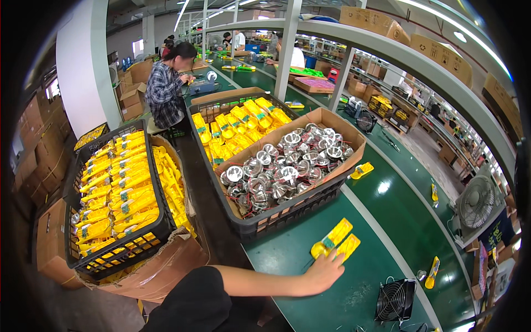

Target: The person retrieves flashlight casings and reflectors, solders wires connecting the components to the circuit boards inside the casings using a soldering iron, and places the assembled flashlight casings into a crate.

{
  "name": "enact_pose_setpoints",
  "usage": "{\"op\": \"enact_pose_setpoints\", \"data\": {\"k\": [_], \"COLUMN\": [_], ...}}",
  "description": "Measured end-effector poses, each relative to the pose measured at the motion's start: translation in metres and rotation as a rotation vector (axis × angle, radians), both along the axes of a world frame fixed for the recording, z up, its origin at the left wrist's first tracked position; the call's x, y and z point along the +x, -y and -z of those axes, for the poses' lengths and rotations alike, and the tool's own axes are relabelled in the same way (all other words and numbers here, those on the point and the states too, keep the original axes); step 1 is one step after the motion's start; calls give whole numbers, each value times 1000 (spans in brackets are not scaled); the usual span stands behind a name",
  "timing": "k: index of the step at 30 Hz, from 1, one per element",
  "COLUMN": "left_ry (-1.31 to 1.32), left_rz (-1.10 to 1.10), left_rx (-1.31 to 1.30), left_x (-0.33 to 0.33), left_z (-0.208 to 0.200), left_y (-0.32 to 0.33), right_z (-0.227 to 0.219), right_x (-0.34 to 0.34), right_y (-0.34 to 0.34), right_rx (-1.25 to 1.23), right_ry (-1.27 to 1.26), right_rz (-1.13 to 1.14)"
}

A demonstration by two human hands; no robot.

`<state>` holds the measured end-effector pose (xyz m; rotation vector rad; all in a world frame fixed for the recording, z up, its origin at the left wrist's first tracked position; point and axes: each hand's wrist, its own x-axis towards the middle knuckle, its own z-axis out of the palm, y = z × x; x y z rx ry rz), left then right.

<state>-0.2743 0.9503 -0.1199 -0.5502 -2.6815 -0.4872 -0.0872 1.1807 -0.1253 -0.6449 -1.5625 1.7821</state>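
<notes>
My left arm, in a black sleeve, reaches in from the lower edge toward the right. My left hand [323,273] has its fingers bent and closed over the near end of a yellow plastic housing [348,247] on the green bench. Right beside it lies another yellow housing [335,233] with a small green circuit board in it. My right hand is not in view. Just beyond the hand, a cardboard box [323,182] of shiny silver lamp reflectors [289,174] with red wires rests in a black crate [276,218], which also holds yellow housings [238,123].
To the left, a black crate [157,191] of stacked yellow housings sits on a carton [160,265]. A small black fan [396,300] stands near the front right. More housings [432,272] lie along the green belt [381,188]. A person [166,88] works farther back.
</notes>
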Motion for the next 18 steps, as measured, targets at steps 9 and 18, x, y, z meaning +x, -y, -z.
{"op": "enact_pose_setpoints", "data": {"k": [9,18], "left_ry": [57,258], "left_rz": [190,-503], "left_rx": [431,-129], "left_x": [69,-25], "left_z": [-62,-133], "left_y": [50,224], "right_z": [-2,-1], "right_x": [-6,-6], "right_y": [-1,-5], "right_rx": [-36,-105], "right_ry": [-14,-80], "right_rz": [-58,-132]}}
